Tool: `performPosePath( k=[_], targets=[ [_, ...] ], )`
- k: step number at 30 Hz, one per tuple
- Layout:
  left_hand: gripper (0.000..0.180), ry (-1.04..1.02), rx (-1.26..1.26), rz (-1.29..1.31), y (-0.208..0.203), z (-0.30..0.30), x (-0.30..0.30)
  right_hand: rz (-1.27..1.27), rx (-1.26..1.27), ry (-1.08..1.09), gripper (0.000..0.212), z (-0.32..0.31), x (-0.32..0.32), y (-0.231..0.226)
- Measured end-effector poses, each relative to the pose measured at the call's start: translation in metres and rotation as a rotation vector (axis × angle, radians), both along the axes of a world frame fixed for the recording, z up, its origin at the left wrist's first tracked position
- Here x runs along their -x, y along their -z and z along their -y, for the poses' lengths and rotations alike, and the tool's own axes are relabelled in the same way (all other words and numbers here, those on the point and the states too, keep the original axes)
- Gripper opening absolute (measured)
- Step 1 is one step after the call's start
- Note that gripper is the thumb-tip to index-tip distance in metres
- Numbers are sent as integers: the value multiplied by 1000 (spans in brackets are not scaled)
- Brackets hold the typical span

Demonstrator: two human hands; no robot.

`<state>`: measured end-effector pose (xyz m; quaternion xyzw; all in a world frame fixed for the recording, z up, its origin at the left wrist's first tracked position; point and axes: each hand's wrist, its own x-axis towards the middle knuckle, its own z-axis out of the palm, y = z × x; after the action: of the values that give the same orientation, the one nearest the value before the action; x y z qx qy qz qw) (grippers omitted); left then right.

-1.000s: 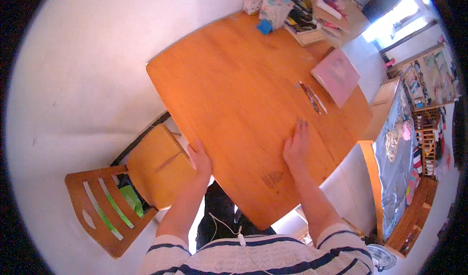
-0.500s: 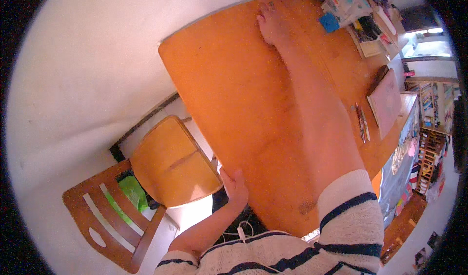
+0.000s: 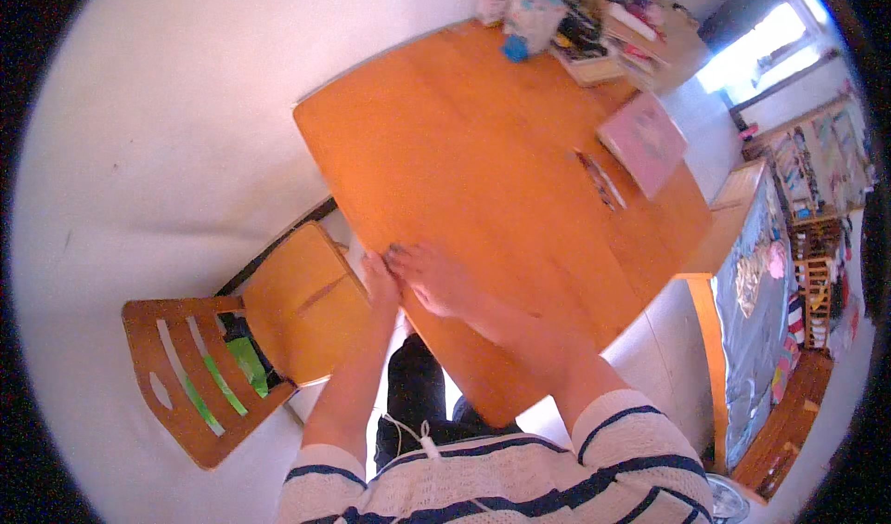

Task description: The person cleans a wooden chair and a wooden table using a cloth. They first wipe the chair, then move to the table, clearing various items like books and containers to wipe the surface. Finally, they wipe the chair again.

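Note:
My right hand (image 3: 432, 278) rests on the orange wooden tabletop (image 3: 483, 162), close to its left edge, with the fingers bent and blurred. A small dark-grey patch (image 3: 396, 248) shows at its fingertips; what it is I cannot make out. Right beside it, my left hand (image 3: 381, 281) stands at the table's edge, fingers pointing up and partly extended, nothing visible in it. The two hands nearly touch. Part of the left hand is hidden beyond the edge.
A wooden chair (image 3: 302, 310) stands left of the table, a green bag (image 3: 246, 366) behind its backrest. On the table lie a pink notebook (image 3: 645, 143) and pens (image 3: 601, 181); books and boxes (image 3: 594, 32) fill the far corner. A blue-covered bed (image 3: 747, 310) is at right.
My right hand has come from the table's far side back to the near left edge, next to my left hand. The view has shifted, showing more of the room on the right.

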<state>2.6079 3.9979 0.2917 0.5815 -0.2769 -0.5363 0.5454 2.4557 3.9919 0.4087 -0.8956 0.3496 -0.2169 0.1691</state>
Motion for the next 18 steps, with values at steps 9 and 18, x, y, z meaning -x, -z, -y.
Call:
performPosePath(
  k=[9, 18],
  targets=[
    [66, -28, -208, 635, -39, -137, 88, 263, -152, 334, 41, -207, 177, 24],
    [57, -90, -265, 723, -87, -161, 131, -87, -8, 580, 49, -140, 258, -1]
  ],
)
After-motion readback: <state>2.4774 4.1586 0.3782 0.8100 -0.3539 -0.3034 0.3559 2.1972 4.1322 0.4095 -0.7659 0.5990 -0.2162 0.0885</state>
